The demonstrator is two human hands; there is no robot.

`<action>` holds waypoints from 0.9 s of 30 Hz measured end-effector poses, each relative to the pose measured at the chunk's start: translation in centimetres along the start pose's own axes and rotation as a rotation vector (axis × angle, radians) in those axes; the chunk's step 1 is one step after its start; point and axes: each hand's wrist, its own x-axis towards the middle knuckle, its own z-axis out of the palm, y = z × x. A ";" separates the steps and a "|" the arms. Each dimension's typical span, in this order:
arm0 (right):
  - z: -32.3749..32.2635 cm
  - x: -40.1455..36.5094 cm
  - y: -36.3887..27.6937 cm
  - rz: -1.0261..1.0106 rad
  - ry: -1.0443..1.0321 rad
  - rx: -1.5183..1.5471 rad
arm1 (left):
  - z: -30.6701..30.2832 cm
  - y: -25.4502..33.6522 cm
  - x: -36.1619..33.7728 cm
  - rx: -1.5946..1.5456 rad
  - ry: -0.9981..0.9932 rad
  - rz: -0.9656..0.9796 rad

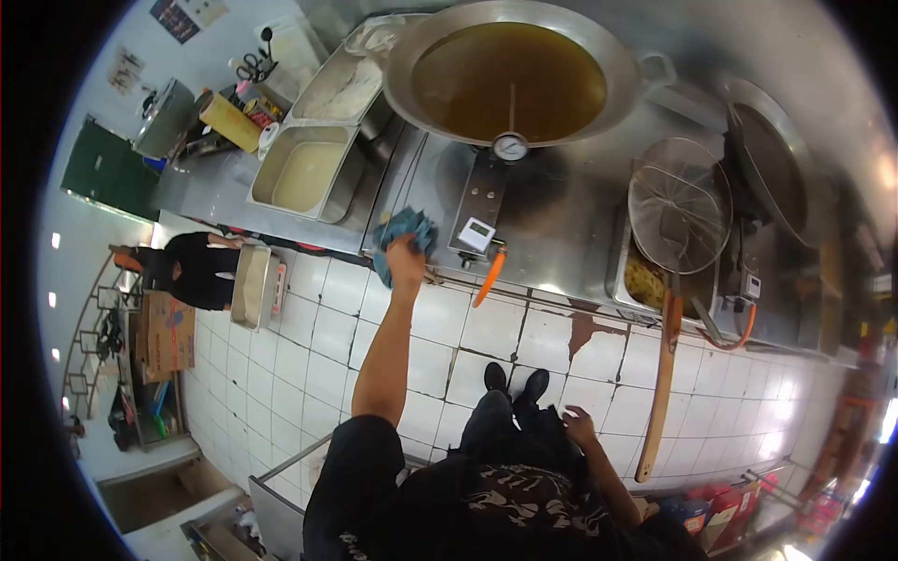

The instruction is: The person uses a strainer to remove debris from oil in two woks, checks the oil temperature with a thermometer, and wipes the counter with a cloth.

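My left hand (pixel 404 260) reaches forward to the front edge of the steel counter, its fingers closed on a crumpled blue-green cloth (pixel 410 224). The cloth lies against the metal, left of a small digital timer (pixel 476 234) and an orange hose (pixel 490 278). Low at my side hangs my right hand (pixel 580 425), with fingers loosely apart and nothing in it. Beyond the cloth stands a wide wok (pixel 402 79) of brown oil, a dial thermometer (pixel 510 147) at its near rim. A steel pan of pale batter (pixel 300 175) sits left of the cloth.
On the right, a wire strainer (pixel 680 206) rests over a steel pan, its wooden handle (pixel 660 393) jutting past the counter edge. A person (pixel 196 269) at the left is beside a metal tray (pixel 251 285). Cardboard boxes (pixel 168 337) stand nearby. White tiles (pixel 435 323) cover the floor.
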 end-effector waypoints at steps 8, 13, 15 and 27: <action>0.0 6.0 -21.1 0.238 -0.325 0.977 | -5.9 4.7 -16.7 -0.689 -0.144 -0.499; 1.8 11.3 -25.8 0.415 -0.535 1.385 | -1.6 0.8 -17.1 -1.238 -0.104 -0.954; 1.6 11.9 -24.8 0.414 -0.516 1.348 | -0.7 -3.2 -17.0 -1.439 -0.018 -1.201; 0.2 5.3 -9.5 0.889 -0.170 0.160 | -14.8 -25.2 -31.4 -1.261 0.806 -1.586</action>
